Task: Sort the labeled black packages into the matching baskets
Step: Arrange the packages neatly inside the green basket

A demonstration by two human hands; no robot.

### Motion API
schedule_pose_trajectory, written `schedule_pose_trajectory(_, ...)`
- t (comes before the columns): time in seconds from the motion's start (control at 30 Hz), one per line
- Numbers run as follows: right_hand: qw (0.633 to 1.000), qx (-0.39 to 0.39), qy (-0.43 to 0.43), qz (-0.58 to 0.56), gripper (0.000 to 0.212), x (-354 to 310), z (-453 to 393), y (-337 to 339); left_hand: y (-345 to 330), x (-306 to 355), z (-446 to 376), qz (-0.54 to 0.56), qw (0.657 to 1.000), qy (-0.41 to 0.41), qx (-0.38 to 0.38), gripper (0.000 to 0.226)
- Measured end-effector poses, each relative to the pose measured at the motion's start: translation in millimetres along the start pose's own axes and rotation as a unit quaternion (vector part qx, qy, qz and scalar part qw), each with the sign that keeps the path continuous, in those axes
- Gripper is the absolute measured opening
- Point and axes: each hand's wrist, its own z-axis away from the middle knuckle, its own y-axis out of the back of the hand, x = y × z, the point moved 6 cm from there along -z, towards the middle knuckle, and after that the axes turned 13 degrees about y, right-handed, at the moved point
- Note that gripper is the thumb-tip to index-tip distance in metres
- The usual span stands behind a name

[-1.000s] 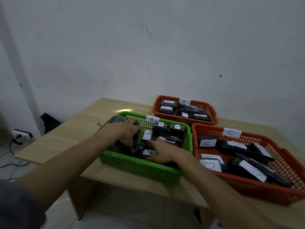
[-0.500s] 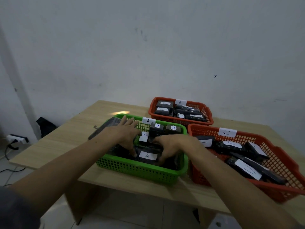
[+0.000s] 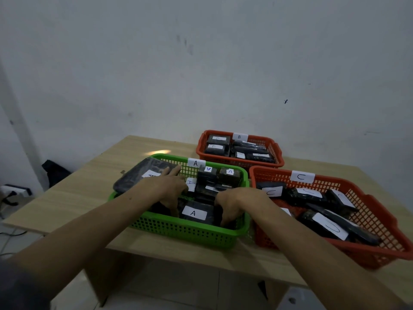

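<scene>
Both hands, left (image 3: pixel 166 189) & right (image 3: pixel 232 203), pinch the A package (image 3: pixel 194 213) in green basket (image 3: pixel 183 231); big pack at 10 o'clock (image 3: pixel 134 177) could slide off the rim.

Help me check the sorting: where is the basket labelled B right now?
In the head view the orange B basket sits at the table's far edge by the wall, behind the green A basket and the orange C basket, right of centre.

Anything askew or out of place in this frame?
One large flat black package leans tilted over the green basket's left rim, partly outside, under the left hand. The other packages lie inside their baskets.
</scene>
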Motion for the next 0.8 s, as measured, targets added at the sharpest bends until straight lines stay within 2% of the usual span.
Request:
schedule_pose_trajectory(0.1,0.999,0.018,0.012,-0.023,0.054,-3.9,-0.6,-1.4,15.1,-11.9,4.9,0.074,0.995,-0.004,0.071,0.1)
schedule_pose_trajectory(0.2,0.998,0.056,0.027,-0.026,0.054,-8.0,-1.9,-2.9,19.0,-40.6,4.1,0.102,0.984,0.074,0.123,0.093)
schedule_pose_trajectory(0.3,0.997,0.066,0.035,-0.017,0.049,-8.3,-2.1,-5.5,8.9,-59.9,0.1,0.167,0.972,0.143,0.084,0.083)
schedule_pose_trajectory(0.53,0.997,0.07,0.03,-0.004,0.054,-7.4,-1.3,-2.8,6.9,-61.7,-1.9,0.246,0.953,0.153,0.084,0.067)
schedule_pose_trajectory(0.8,0.997,0.074,0.027,-0.005,0.049,-5.5,-1.6,-5.0,6.3,-53.6,-2.7,0.288,0.94,0.162,0.09,0.064)
